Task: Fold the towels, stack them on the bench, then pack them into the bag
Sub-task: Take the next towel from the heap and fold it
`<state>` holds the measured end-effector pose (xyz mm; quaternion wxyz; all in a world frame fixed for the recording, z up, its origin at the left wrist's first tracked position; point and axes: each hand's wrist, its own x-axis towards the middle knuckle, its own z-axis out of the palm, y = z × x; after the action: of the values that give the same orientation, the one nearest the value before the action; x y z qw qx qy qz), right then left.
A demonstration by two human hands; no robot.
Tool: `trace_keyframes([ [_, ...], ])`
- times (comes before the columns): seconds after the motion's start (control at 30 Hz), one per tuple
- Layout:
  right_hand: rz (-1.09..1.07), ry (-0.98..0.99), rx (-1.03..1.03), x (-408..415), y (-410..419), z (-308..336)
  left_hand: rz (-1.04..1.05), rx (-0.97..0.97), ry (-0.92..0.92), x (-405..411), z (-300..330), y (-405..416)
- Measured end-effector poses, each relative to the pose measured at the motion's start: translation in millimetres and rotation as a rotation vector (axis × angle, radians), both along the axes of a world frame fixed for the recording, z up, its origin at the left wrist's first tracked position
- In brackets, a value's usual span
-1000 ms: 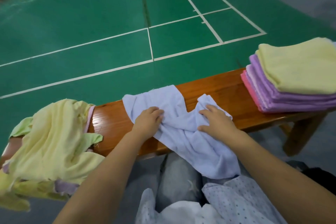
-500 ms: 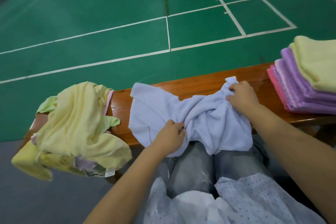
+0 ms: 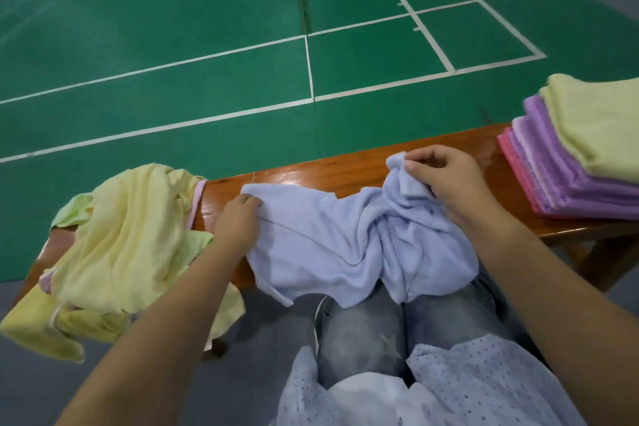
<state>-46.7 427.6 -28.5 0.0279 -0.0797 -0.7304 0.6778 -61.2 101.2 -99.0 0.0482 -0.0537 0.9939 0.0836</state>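
1. Towels: a folded stack (image 3: pixel 584 152) sits at the bench's (image 3: pixel 328 171) right end.
2. Blue towel (image 3: pixel 345 245) lies crumpled mid-bench, left hand (image 3: pixel 238 221) and right hand (image 3: pixel 446 180) each pinching a corner.
3. Unfolded pile (image 3: pixel 117 252) waits left; no bag visible.

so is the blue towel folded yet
Not folded. The blue towel lies bunched and creased across the bench, hanging toward the knees, with the left hand and right hand gripping its ends.

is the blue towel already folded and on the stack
No: the blue towel lies crumpled across the bench, held by both hands, apart from the folded stack at the right.
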Motion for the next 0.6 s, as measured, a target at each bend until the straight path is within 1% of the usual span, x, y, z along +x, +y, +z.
trace_keyframes([
  [0.07, 0.075, -0.067, -0.186, -1, -9, 8, -0.001, 0.001, -0.031, -8, -2, -13],
  [0.17, 0.181, -0.178, -0.438, -9, -11, 18, -0.007, 0.043, -0.008, -18, -2, -22],
  [0.23, 0.120, -0.209, -0.542, -17, -1, 20, -0.003, 0.043, -0.008, -20, -1, -24],
  [0.27, 0.049, -0.224, -0.519, -21, 5, 19, 0.003, 0.045, -0.011, -20, -1, -26],
  [0.3, -0.028, -0.249, -0.425, -26, 13, 13, 0.013, 0.051, -0.024, -19, 1, -26],
  [0.37, -0.131, -0.326, -0.158, -30, 29, -8, 0.016, 0.065, -0.048, -18, 5, -25],
  [0.4, -0.141, -0.358, -0.047, -30, 36, -21, 0.000, 0.068, -0.055, -18, 9, -24],
  [0.47, -0.092, -0.400, 0.120, -25, 45, -41, -0.015, 0.058, -0.057, -17, 21, -18],
  [0.53, -0.003, -0.416, 0.257, -17, 46, -48, -0.018, 0.076, -0.033, -14, 38, -8],
  [0.6, 0.037, -0.403, 0.356, -11, 44, -51, -0.012, 0.188, -0.021, -8, 57, 6],
])
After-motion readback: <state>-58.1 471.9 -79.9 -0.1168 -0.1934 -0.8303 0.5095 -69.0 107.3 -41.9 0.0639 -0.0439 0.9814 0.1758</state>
